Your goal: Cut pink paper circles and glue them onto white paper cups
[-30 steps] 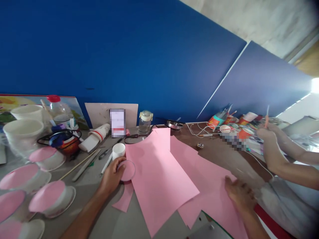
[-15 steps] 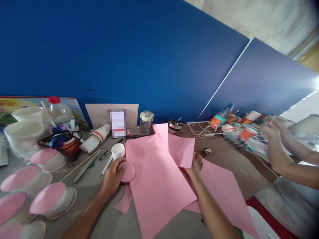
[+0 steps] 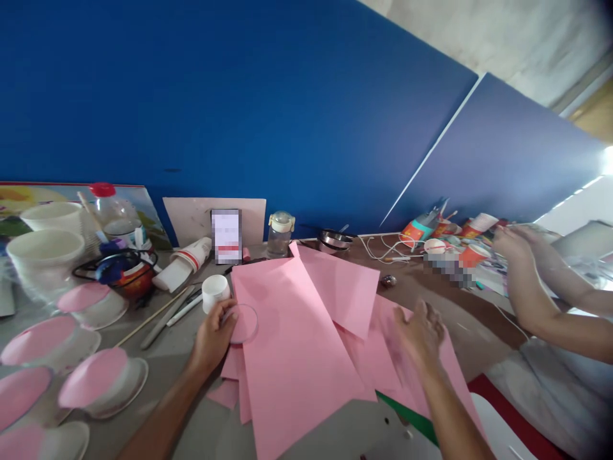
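My left hand (image 3: 214,333) pinches a thin see-through round piece with a pale rim (image 3: 257,324), perhaps a ring or a clear lid. It lies over the left edge of a large pink paper sheet (image 3: 292,345). A smaller pink sheet (image 3: 352,291) rests partly under the large one. My right hand (image 3: 422,332) hovers over another pink sheet (image 3: 383,358) at the right, its fingers apart and nothing seen in them. Just beyond my left hand is a small white cup (image 3: 215,291). Pink scraps (image 3: 225,394) lie below that hand.
Pink-topped white bowls (image 3: 96,377) and stacked white cups (image 3: 45,255) crowd the left. A propped phone (image 3: 227,236), a glass jar (image 3: 281,233) and a metal bowl (image 3: 335,239) stand along the blue wall. Another person's arms (image 3: 550,281) are at the right.
My right hand has let go of the smaller pink sheet and moved right, over the other sheet. The smaller sheet has dropped flatter. My left hand has barely shifted, still with the round piece.
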Motion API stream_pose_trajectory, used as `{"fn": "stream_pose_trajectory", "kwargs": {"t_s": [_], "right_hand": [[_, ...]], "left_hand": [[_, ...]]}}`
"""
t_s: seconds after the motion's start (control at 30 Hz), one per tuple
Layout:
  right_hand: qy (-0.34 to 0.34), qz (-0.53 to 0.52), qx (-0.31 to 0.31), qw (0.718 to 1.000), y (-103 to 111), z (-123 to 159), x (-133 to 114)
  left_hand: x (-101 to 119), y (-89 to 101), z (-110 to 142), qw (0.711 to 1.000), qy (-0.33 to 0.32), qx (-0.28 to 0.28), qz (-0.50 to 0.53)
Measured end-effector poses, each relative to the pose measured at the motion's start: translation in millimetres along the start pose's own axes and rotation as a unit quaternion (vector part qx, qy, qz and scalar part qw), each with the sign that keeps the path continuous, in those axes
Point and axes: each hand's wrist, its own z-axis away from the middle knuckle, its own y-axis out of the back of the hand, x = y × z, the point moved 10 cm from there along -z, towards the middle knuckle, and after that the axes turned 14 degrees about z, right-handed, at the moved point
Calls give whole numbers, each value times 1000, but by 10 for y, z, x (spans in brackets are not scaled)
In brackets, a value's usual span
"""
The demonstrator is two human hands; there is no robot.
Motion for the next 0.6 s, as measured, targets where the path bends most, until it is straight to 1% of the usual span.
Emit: {"fn": "stream_pose_trajectory", "kwargs": {"t_s": [0.03,0.07,0.1,0.17,0.23,0.33,0.37,0.43,0.5,0.53,0.6], "right_hand": [[-37,6,-11,999,-56,-9,240],[-46,8,-39,998,-159,0,380],[-45,4,-51,998,-236,20,448],[-31,-8,-83,996,-391,81,388],[-34,-52,-126,990,-530,160,164],[-4,-96,-145,985,-560,272,-357],[-4,-144,-152,978,-550,319,-503],[10,-183,-156,971,-479,412,-724],[30,-229,-153,961,-347,477,-851],[46,-268,-155,950,-268,491,-896],[82,-376,-173,907,-109,473,-938]], "left_hand": [[-5,-3,-3,1000,-2,-2,-1],[-13,-5,-5,1000,-4,-4,1],[-20,-9,-7,1000,-4,-6,4],[-29,-16,-6,1000,-5,-10,11],[-25,-12,2,1000,-3,-7,13],[15,13,17,1000,1,8,13],[35,31,19,1000,1,16,18],[77,97,16,998,2,42,36],[96,197,12,995,10,79,55],[96,242,10,993,16,94,64],[88,298,5,991,28,107,80]]}}
